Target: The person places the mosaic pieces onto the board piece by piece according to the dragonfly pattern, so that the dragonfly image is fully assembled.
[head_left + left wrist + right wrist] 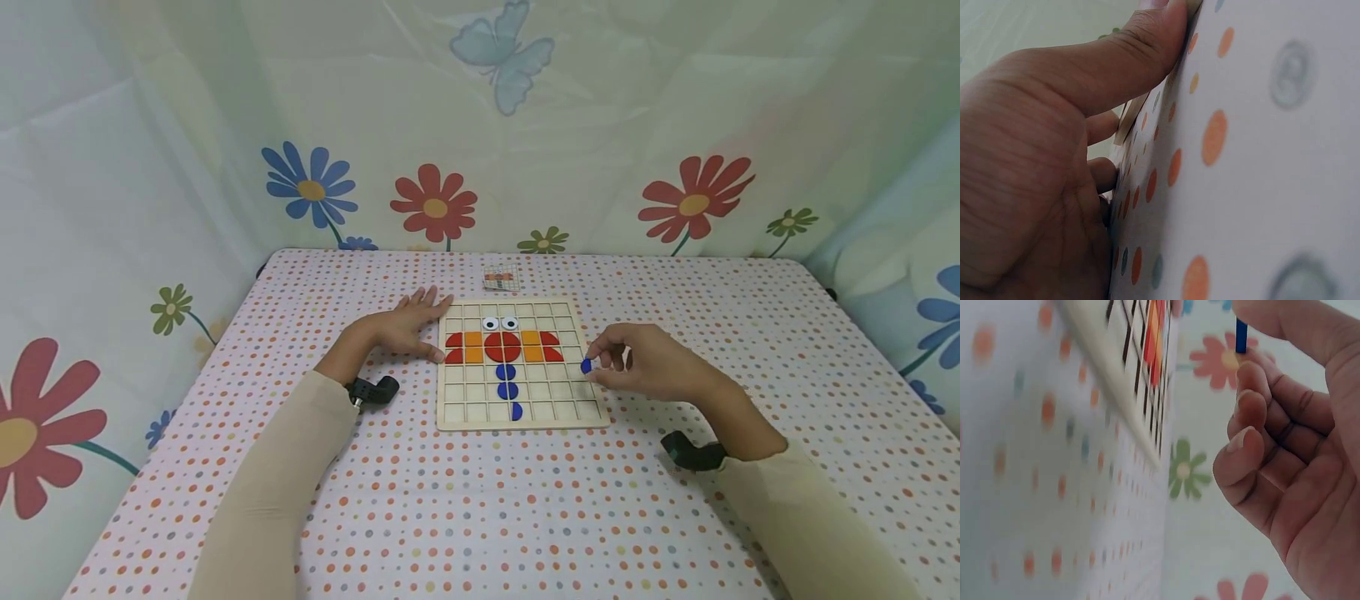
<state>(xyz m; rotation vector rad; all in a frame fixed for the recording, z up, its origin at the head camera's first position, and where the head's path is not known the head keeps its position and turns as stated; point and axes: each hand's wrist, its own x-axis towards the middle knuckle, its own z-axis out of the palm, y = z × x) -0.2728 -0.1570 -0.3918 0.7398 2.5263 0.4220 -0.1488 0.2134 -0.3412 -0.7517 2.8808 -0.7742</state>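
Observation:
A square wooden grid board (465, 412) lies on the table, with colored pieces in its cells. My left hand (405, 325) rests at the board's left edge, fingers spread, with the thumb (1141, 56) against the rim. Between thumb and index finger my right hand (648, 362) pinches a small blue piece (587, 366) at the board's right edge; the right wrist view shows this blue piece (1241, 336) edge-on. On the board are two eye discs (509, 323), a red circle (502, 347), orange squares (531, 347), red curved pieces (551, 353), blue rounded pieces (507, 391) and a lone blue quarter piece (517, 411).
A small pattern card (500, 277) with a printed grid picture lies just beyond the board. The table (465, 517) has a dotted cover. Behind it hangs a curtain (600, 125) with flowers and a butterfly.

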